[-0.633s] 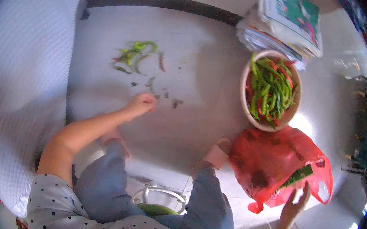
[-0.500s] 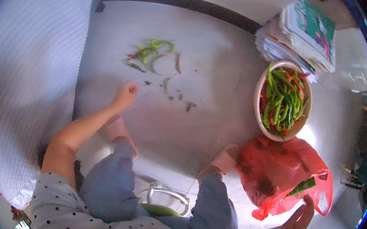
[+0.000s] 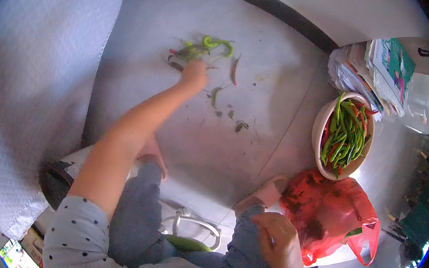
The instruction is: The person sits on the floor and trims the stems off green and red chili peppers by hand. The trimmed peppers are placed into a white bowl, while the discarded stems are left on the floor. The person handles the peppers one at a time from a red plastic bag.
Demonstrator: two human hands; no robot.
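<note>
My left hand [image 3: 195,74] reaches out to the near side of a small pile of green chili peppers [image 3: 194,52] on the floor. Its fingers are closed and point away from me, so whatever is in them is hidden. A brownish pepper [image 3: 234,71] and a short green one [image 3: 215,96] lie to the right of this hand. My right hand [image 3: 280,242] hovers over my right knee, loosely bent, thumb and forefinger apart with nothing seen between them. Beside it, on the right, sits a red plastic bag [image 3: 330,213] with dark and green shapes showing through.
A pale oval basin [image 3: 319,130] full of green and red chili peppers [image 3: 349,136] stands beyond the bag. Behind it rises a stack of magazines and papers [image 3: 364,71]. Dark leafy scraps [image 3: 240,127] dot the floor. A quilted pale cover [image 3: 48,62] hangs along the left.
My left hand has moved forward and right to the pepper pile. My right hand has come away from the red bag, leftward to my knee. The whole view has shifted a little.
</note>
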